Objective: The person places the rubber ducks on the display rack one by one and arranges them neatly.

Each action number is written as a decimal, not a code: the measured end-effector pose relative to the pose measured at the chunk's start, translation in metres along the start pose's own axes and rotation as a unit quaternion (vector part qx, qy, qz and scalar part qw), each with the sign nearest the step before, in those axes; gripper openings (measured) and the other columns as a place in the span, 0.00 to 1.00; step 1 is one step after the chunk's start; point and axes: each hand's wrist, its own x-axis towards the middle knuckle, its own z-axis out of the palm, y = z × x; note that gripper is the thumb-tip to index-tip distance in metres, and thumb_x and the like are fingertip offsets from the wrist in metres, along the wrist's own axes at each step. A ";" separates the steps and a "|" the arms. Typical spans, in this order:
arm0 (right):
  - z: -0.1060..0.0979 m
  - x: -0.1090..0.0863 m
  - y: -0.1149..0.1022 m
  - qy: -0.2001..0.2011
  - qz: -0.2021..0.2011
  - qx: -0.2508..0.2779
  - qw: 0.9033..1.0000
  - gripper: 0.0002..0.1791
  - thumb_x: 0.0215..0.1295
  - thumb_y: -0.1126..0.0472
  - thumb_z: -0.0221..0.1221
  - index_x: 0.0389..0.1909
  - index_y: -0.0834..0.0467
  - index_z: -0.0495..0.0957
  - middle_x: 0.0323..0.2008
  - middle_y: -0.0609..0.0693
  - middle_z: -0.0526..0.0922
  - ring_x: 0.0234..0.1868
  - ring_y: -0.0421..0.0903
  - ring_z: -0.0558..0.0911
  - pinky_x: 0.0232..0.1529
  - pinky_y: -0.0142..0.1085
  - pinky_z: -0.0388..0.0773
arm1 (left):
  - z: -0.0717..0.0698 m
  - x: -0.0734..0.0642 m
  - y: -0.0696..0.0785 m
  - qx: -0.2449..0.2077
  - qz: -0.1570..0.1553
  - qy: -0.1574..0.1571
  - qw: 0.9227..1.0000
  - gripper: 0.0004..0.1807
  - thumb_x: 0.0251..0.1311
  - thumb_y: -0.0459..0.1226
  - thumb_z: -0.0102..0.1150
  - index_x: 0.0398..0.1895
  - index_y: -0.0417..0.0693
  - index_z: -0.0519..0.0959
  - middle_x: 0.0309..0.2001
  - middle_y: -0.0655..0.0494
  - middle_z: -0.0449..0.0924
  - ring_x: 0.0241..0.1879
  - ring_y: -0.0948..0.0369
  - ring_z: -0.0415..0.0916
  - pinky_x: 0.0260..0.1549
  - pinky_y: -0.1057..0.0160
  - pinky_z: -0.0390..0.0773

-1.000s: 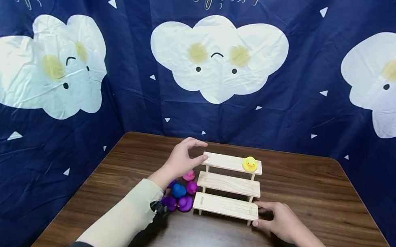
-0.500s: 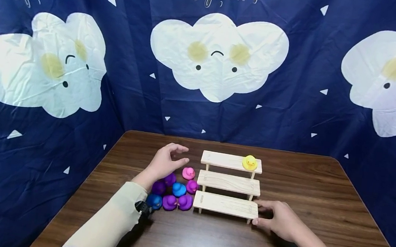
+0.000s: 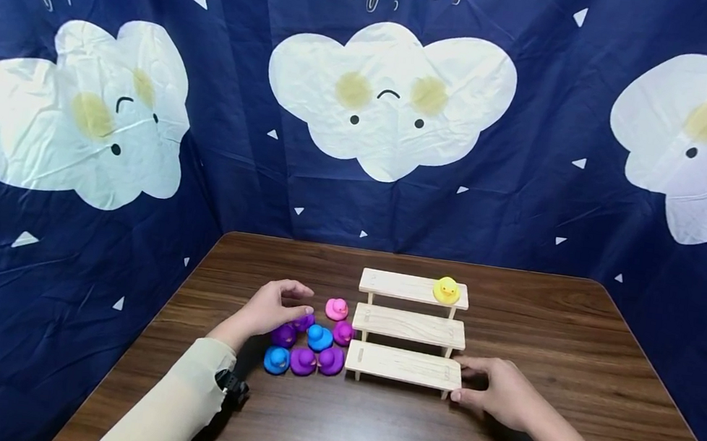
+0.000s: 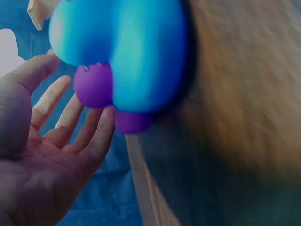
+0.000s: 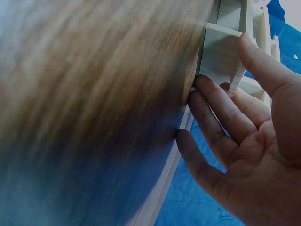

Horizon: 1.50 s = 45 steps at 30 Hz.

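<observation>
A group of small rubber ducks lies left of a three-tier wooden stand (image 3: pixel 408 326). My left hand (image 3: pixel 268 307) is over the far left of the group, its fingers loosely bent and holding nothing, thumb close to a purple duck (image 3: pixel 303 321). Near that wrist sits a blue duck (image 3: pixel 276 361), which looms large in the left wrist view and partly covers a purple duck (image 4: pixel 94 87). On the top tier, toward the right, stands a yellow duck (image 3: pixel 447 290). My right hand (image 3: pixel 500 394) grips the right end of the lowest tier between thumb and fingers.
More ducks sit close together: a pink duck (image 3: pixel 337 309), a magenta duck (image 3: pixel 343 334) right beside the stand, and another blue duck (image 3: pixel 320 338) in the middle. The brown wooden table (image 3: pixel 368 433) is bordered by a dark blue cloth (image 3: pixel 380 216) with clouds.
My left hand has moved from the top tier's left end leftward and down to the ducks, uncovering several of them. My right hand has stayed at the stand.
</observation>
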 end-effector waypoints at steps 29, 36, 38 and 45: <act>0.000 0.001 0.000 -0.003 0.013 0.013 1.000 0.35 0.58 0.46 0.77 0.64 0.58 0.82 0.43 0.40 0.90 0.59 0.53 0.82 0.62 0.59 0.76 | 0.008 -0.012 -0.010 0.038 -0.072 0.021 0.996 0.13 0.55 0.35 0.80 0.44 0.48 0.90 0.40 0.57 0.89 0.42 0.59 0.85 0.50 0.52 0.84; 0.000 0.000 0.000 0.001 0.017 0.010 1.000 0.35 0.57 0.46 0.77 0.63 0.56 0.83 0.43 0.41 0.90 0.59 0.54 0.83 0.62 0.60 0.76 | 0.009 -0.013 -0.011 0.049 -0.075 0.030 0.995 0.13 0.54 0.36 0.80 0.43 0.51 0.90 0.39 0.59 0.88 0.41 0.60 0.84 0.49 0.53 0.82; 0.000 0.000 0.000 0.002 0.017 0.010 1.000 0.35 0.57 0.46 0.77 0.63 0.56 0.83 0.43 0.41 0.90 0.58 0.54 0.83 0.62 0.60 0.76 | 0.009 -0.014 -0.010 0.050 -0.076 0.030 0.995 0.13 0.54 0.35 0.80 0.43 0.51 0.90 0.39 0.59 0.88 0.41 0.60 0.84 0.49 0.53 0.82; 0.000 0.000 -0.001 0.001 0.013 0.010 1.000 0.35 0.57 0.46 0.77 0.63 0.57 0.83 0.43 0.40 0.90 0.58 0.54 0.83 0.62 0.60 0.76 | 0.010 -0.015 -0.007 0.066 -0.069 0.036 0.995 0.12 0.55 0.35 0.79 0.42 0.52 0.90 0.38 0.60 0.88 0.41 0.60 0.83 0.49 0.54 0.81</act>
